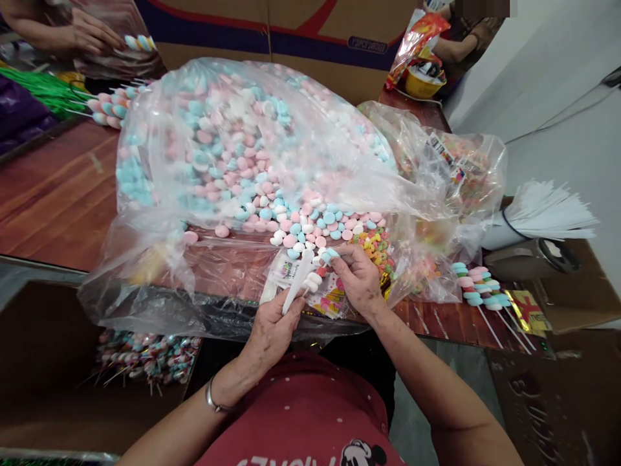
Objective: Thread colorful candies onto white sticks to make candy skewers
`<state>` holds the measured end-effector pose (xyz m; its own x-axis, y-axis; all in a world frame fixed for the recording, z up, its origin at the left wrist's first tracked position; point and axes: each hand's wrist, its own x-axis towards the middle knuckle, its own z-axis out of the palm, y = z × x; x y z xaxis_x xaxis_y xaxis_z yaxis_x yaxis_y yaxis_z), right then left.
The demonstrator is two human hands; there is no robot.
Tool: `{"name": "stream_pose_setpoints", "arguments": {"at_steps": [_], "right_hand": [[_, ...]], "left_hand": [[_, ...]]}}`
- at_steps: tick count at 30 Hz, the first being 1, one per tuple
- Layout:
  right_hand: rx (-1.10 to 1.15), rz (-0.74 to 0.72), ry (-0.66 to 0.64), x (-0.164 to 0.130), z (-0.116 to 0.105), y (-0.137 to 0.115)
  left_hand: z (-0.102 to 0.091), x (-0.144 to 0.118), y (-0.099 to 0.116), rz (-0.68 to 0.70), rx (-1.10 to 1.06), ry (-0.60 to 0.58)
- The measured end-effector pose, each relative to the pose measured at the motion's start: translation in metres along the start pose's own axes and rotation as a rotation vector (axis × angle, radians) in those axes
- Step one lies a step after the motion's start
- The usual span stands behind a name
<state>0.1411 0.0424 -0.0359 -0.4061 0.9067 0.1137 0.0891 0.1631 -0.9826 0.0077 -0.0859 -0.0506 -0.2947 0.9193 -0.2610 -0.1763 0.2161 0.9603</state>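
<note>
My left hand is closed around a bundle of white sticks. It also grips a marshmallow skewer carrying white pieces and a red-orange one. At the skewer's far end, my right hand pinches a pale blue marshmallow between thumb and fingers. Whether the stick has passed through that piece is too small to tell. Just beyond both hands, loose pink, white and blue marshmallows spill from a large clear plastic bag. Colourful gummy rings lie beside my right hand, and printed packets lie beneath.
Finished marshmallow skewers lie at the right, near a holder of white sticks and a dark mug. A cardboard box with wrapped skewers stands lower left. A co-worker's hand holds a marshmallow skewer at upper left; another person is upper right.
</note>
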Motion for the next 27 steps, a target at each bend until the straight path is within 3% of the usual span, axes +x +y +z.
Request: {"name": "stream_pose_setpoints", "arguments": {"at_steps": [7,16,27], "right_hand": [[0.111,0.040,0.107,-0.001,0.003,-0.003],[0.204,0.095,-0.058,0.004,-0.007,-0.008],[-0.303,-0.222,-0.072,0.007,-0.021,-0.002]], "left_hand": [[0.001,0.001,0.000,0.019,-0.018,-0.008],[-0.008,0.004,-0.010,0.030,0.066,-0.018],[-0.008,0.004,-0.006,0.043,0.088,0.055]]}}
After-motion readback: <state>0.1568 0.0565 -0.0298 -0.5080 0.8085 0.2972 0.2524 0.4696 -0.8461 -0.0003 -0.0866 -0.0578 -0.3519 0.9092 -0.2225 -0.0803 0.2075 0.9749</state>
